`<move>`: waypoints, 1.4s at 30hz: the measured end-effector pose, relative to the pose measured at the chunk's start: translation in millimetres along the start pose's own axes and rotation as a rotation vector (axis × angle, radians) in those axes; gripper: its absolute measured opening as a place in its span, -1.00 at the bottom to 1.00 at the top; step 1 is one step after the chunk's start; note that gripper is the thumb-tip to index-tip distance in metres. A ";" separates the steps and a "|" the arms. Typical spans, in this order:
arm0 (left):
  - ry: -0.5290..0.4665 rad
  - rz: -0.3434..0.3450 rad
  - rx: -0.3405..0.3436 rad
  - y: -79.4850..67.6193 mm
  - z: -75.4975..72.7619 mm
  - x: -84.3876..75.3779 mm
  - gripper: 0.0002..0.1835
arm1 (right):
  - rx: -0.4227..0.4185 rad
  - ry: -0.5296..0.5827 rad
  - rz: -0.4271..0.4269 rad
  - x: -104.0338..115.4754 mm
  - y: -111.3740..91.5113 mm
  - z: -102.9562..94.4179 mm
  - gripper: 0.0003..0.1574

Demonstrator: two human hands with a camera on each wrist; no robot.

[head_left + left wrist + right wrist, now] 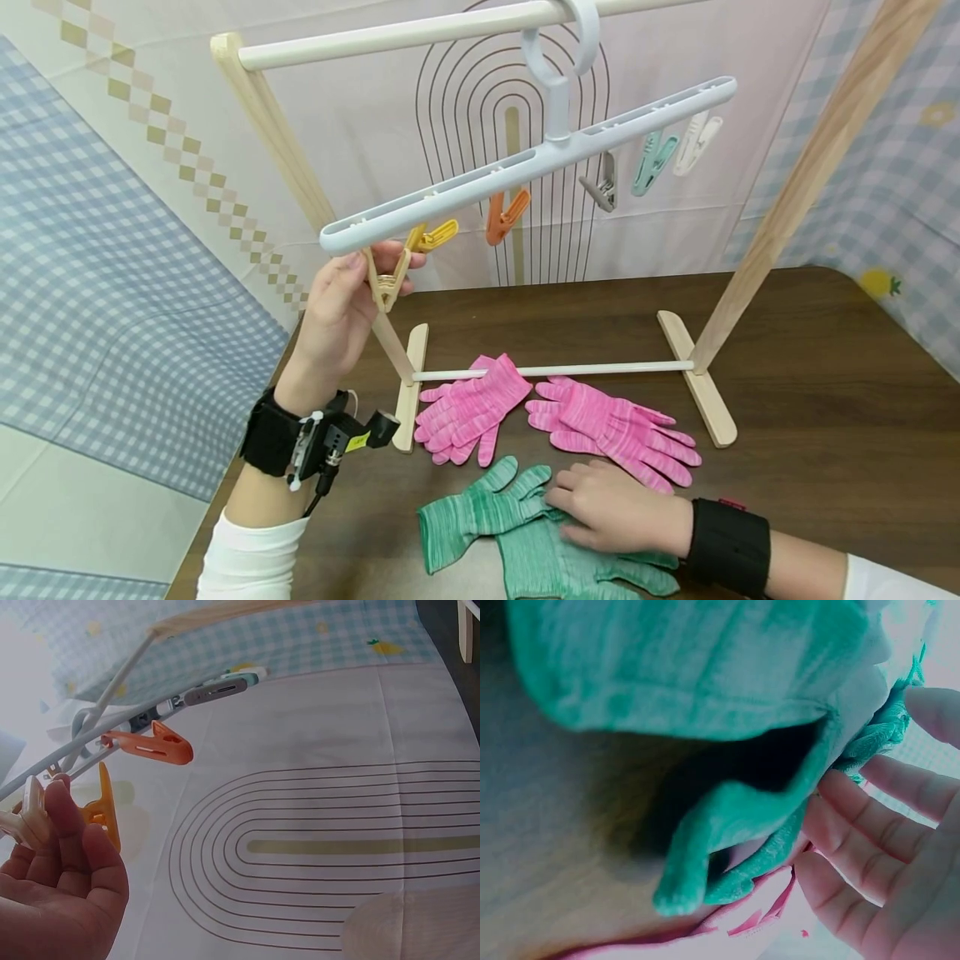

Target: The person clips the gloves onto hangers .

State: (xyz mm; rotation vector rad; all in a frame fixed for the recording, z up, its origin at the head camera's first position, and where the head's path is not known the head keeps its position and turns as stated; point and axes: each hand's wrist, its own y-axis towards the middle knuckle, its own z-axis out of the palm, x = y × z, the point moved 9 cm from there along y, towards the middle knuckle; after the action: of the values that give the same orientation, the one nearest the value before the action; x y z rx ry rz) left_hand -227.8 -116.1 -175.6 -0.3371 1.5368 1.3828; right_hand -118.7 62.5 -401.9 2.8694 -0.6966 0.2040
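My left hand [341,308] is raised at the left end of a pale blue hanger [450,196]. Its thumb and fingers pinch a cream clothespin [388,287] that hangs there, seen also in the left wrist view as a pale clip [34,817]. Just beside those fingers hangs a yellow clothespin [435,237]. Low on the table, my right hand [611,504] rests on green gloves [536,554], which overlap each other. In the right wrist view its fingers are extended against the green knit [705,667], not wrapped round it.
The hanger hooks over the white top bar [397,36] of a wooden rack [810,175]. Orange [506,217], grey [602,183], teal [652,164] and white [697,143] clothespins hang along it. Pink gloves [476,408] lie in two groups by the rack's lower bar [600,369].
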 end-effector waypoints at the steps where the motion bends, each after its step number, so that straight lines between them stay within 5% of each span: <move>1: -0.001 -0.001 -0.001 -0.1 -0.1 0.4 -0.72 | 0.004 -0.004 0.003 0.1 -0.1 0.5 -0.69; 18: -0.005 -0.011 -0.001 -1.9 0.2 2.0 -0.73 | 0.107 -0.051 0.082 -2.5 -1.1 7.6 -0.48; 35: -0.043 -0.009 0.013 -2.5 -1.9 4.5 -0.71 | 0.048 -0.052 0.055 0.3 -0.3 4.5 -0.44; 42: -0.034 -0.012 0.007 -3.4 -2.5 5.7 -0.71 | -0.053 0.039 0.050 -1.0 -1.4 -6.7 -0.41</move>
State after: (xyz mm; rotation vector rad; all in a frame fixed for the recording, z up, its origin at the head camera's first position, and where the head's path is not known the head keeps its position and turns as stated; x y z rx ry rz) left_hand -229.0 -117.0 -182.6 -0.3162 1.5092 1.3666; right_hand -119.5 65.5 -395.8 2.7923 -0.7557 0.2441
